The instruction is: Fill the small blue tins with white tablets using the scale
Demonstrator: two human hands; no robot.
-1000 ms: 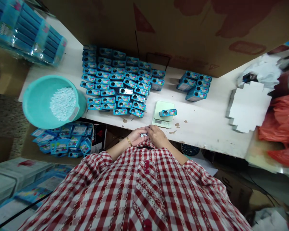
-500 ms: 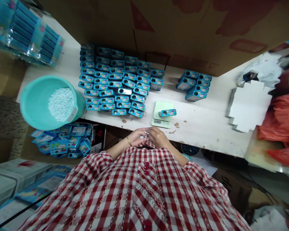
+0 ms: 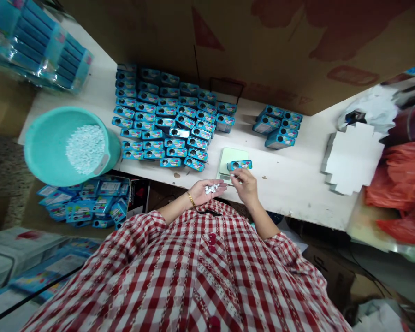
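My left hand (image 3: 201,192) is palm up at the table's front edge, with a small heap of white pellets (image 3: 212,188) resting in it. My right hand (image 3: 244,184) is pinched at the front of the pale green scale (image 3: 224,159), with a small white pellet (image 3: 232,175) at its fingertips. On the scale stands a blue tin (image 3: 240,164), just beyond my right fingers. Many similar blue tins (image 3: 176,152) stand in rows left of the scale, and a smaller group (image 3: 280,142) stands to its right.
A turquoise tub (image 3: 43,147) of white pellets stands at the left, above a box of blue packets (image 3: 102,205). A large cardboard box (image 3: 263,60) blocks the back. White flat cartons (image 3: 354,159) and red plastic bags (image 3: 396,177) lie at the right.
My hands have separated. The left has opened palm up, showing the pellets; the right has moved forward and right to the scale, with a pellet in its fingertips.
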